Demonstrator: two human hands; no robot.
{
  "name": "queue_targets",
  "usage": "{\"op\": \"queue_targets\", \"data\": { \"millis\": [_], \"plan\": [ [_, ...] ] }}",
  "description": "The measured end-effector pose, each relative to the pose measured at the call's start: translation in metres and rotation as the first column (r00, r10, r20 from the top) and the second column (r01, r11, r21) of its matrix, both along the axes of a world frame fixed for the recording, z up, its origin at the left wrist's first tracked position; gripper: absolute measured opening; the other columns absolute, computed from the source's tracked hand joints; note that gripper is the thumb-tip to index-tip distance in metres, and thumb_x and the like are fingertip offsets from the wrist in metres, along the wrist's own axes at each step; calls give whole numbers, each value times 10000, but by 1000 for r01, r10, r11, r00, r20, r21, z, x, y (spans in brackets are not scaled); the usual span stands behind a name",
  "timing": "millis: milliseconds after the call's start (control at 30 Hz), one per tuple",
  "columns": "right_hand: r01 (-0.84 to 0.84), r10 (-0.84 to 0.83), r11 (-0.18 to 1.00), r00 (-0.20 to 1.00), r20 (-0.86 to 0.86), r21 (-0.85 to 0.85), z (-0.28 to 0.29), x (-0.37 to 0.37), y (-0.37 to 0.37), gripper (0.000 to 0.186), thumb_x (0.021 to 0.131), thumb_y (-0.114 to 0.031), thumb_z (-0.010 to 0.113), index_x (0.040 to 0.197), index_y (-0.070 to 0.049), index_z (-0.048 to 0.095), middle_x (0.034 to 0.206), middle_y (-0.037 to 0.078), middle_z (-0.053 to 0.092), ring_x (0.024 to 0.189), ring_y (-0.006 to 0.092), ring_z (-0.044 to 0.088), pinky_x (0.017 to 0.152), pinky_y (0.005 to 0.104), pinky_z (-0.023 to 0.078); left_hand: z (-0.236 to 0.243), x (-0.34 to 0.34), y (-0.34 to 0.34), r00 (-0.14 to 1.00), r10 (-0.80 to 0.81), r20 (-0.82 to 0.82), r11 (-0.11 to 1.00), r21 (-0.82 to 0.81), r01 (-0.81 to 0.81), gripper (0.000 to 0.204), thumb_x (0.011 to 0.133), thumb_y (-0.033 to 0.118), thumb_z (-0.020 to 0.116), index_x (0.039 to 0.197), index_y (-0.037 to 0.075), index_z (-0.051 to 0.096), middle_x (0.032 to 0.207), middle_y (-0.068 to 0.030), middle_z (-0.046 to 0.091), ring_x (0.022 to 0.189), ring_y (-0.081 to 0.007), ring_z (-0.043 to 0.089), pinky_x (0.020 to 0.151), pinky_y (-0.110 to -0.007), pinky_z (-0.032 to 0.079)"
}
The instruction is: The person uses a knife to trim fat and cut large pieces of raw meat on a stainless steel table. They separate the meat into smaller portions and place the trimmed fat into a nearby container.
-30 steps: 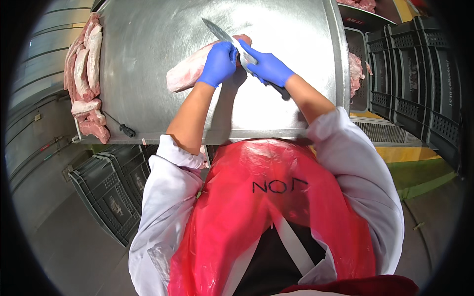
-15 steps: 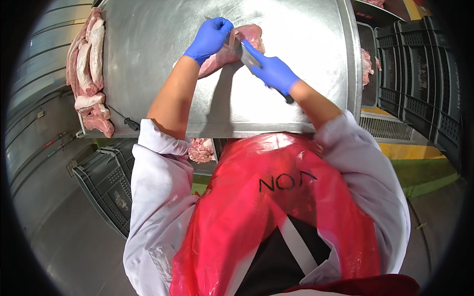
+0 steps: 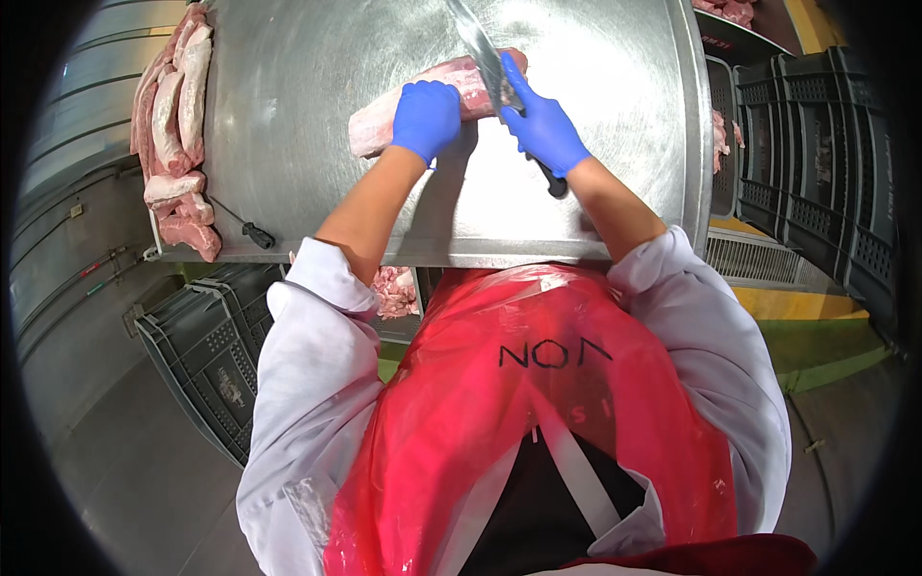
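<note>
My left hand (image 3: 425, 120), in a blue glove, grips a long pale pink cut of meat (image 3: 375, 130) with curled fingers; the meat lies at a slant on the steel table (image 3: 288, 115). My right hand (image 3: 541, 130), also gloved blue, is closed on a knife (image 3: 556, 183) with a black handle, its index finger stretched along the blade, which points away and to the upper left across the meat's right end. Part of that end is hidden behind the blade and finger.
Several pork strips (image 3: 171, 125) line the left edge beside a black-handled tool (image 3: 257, 233). Right of the table are a bin of trimmings (image 3: 720, 144), stacked dark crates (image 3: 812, 163) and more meat (image 3: 732, 12). Below are a crate (image 3: 206, 360) and trimmings (image 3: 394, 293).
My left hand has moved down onto the meat's middle from higher up. The knife in my right hand has risen, its blade reaching farther forward. The meat has shifted slightly.
</note>
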State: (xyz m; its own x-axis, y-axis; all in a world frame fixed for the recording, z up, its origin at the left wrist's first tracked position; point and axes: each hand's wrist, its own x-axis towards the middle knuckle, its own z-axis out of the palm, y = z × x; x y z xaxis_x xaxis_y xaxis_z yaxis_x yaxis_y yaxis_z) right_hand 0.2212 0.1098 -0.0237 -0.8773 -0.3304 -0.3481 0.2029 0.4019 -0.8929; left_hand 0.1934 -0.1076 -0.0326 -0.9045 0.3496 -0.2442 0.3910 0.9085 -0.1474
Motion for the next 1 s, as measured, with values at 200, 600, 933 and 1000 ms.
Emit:
{"op": "queue_targets", "data": {
  "millis": [200, 600, 933, 1000],
  "plan": [
    [-100, 120, 977, 988, -95, 190, -29, 27, -20, 748, 1014, -254, 489, 1654, -290, 103, 775, 268, 683, 673, 435, 679, 632, 531, 550, 13, -8, -10, 953, 116, 281, 921, 327, -209, 296, 924, 259, 553, 934, 35, 747, 923, -229, 730, 889, -365, 714, 813, -454, 551],
    [-132, 132, 991, 991, 6, -8, 2, 25, -40, 767, 1003, -197, 485, 1661, -232, 91, 807, 195, 710, 642, 334, 703, 661, 486, 575, 52, -42, -27, 886, 114, 450, 803, 483, -349, 310, 915, 251, 552, 958, 26, 760, 934, -207, 742, 901, -379, 702, 863, -438, 543],
    [-99, 104, 987, 994, 37, -130, 4, 7, -67, 772, 1009, -228, 476, 1657, -189, 58, 814, 196, 705, 728, 332, 714, 765, 456, 564, 56, -53, -45, 811, -6, 585, 572, 667, -476, 299, 974, 220, 512, 758, 28, 589, 693, 7, 520, 690, -122, 492, 685, -319, 457],
    [-164, 179, 978, 978, 107, -131, 1, 59, -49, 803, 1002, -159, 530, 1667, -292, 100, 765, 133, 664, 591, 198, 650, 615, 354, 589, 54, -35, -49, 865, 31, 501, 473, 755, -454, 279, 977, 214, 529, 766, 38, 577, 712, 12, 487, 694, -123, 475, 677, -326, 453]
  ]
}}
